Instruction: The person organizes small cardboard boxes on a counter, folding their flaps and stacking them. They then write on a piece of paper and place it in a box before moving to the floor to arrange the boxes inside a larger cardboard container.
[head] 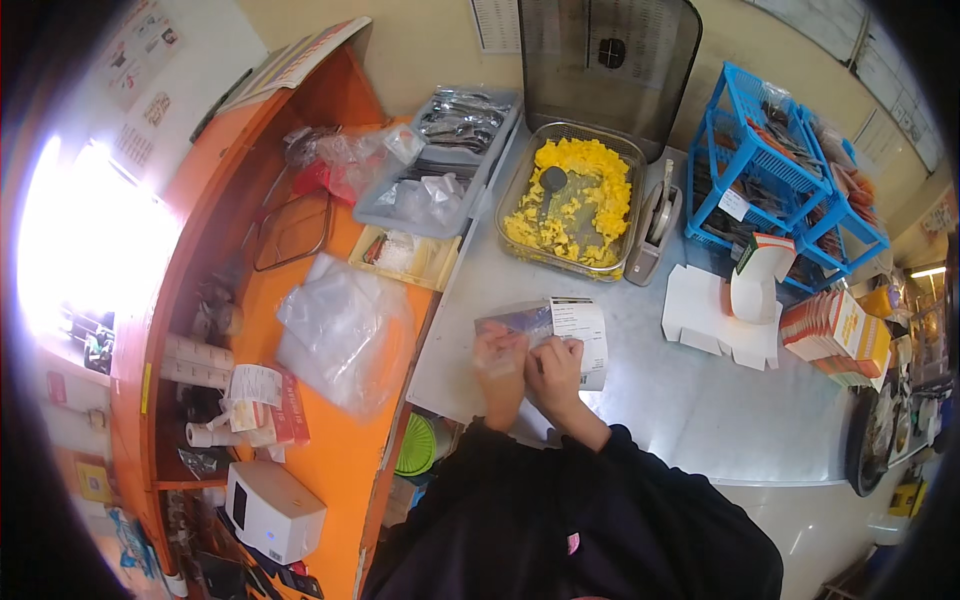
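Both hands are close together over the metal tabletop [675, 427]. Clear plastic film [504, 358] covers part of my left hand [501, 379], whose fingers are bent around it. Beside it, my right hand [559, 375] has curled fingers at the lower left edge of a printed paper slip [585, 319]. The slip bears writing and curves up at its right side. A flat purplish packet [521, 321] with a shiny surface extends to the left of the slip, beyond my fingertips. My fingers hide the exact pinch points.
A metal basket tray [636, 187] with yellow food and a dark scoop stands beyond my hands, beside a tape dispenser [651, 236]. Blue racks [780, 196], an unfolded carton [697, 311] and stacked boxes [836, 330] are right. Plastic bags [341, 330] lie on the orange shelf.
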{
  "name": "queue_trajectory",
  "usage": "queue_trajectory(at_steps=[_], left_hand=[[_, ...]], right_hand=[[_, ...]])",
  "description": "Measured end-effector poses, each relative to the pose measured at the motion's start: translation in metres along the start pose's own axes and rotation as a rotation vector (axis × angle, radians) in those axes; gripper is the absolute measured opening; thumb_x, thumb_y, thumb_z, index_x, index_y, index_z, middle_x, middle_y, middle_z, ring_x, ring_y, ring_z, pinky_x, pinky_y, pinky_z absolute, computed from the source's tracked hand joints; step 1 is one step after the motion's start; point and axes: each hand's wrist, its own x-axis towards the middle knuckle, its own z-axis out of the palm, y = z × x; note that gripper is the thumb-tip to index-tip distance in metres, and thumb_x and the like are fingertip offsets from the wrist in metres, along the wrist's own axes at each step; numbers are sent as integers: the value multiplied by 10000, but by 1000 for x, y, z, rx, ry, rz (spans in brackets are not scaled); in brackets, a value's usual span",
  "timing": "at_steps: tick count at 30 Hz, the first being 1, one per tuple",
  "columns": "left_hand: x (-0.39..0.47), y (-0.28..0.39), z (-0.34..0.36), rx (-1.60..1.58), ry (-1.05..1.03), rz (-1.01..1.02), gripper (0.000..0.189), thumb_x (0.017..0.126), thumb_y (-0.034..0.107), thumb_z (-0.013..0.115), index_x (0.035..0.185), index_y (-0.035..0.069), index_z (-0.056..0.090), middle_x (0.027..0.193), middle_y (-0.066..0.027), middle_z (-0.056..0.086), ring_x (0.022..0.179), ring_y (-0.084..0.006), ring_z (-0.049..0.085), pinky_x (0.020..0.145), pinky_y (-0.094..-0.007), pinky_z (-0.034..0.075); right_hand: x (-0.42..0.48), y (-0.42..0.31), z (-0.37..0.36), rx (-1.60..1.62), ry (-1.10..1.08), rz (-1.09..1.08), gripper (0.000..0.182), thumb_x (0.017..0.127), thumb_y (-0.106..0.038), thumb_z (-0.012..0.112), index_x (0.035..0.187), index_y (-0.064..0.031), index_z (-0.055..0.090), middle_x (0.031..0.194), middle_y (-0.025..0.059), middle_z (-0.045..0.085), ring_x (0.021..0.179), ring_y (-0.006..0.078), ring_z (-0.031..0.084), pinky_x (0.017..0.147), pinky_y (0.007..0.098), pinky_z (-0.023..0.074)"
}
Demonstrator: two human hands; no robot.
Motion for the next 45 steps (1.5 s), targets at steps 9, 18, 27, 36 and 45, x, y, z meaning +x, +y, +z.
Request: queue_trajectory(at_steps=[9,18,27,36,45], left_hand=[[9,0,-5,25,16,-239,306,757,86,724,1018,-35,621,945,-71,622,864,-136,569,775,-254,452],[17,15,-7,23,-120,-219,216,737,30,672,943,-30,675,900,-46,606,830,-128,557,736,-259,440],[20,22,-12,96,-249,-170,185,738,18,651,917,-17,684,876,-34,570,829,-128,552,724,-265,448],[17,15,-12,-5,-239,-159,162,744,-5,652,904,-21,672,910,-33,528,871,-135,517,747,-264,429],[16,4,-14,15,-245,-199,180,774,15,626,946,-25,660,894,-40,566,853,-127,555,737,-256,451]], right_hand=[[4,-4,-2,8,-15,2,176,683,-18,675,681,-96,516,698,28,489,665,229,465,668,365,312],[13,-7,-18,59,-230,107,131,751,-28,636,817,-51,524,765,74,508,724,289,480,729,380,312],[12,-3,-8,668,40,685,117,835,-9,618,857,2,504,745,66,581,656,111,573,584,257,458],[10,0,-12,492,-49,590,87,790,-38,650,867,1,661,797,116,655,734,211,614,694,309,467],[16,-4,-16,429,-66,538,78,776,-31,650,848,-1,656,794,114,653,719,231,607,702,321,450]])
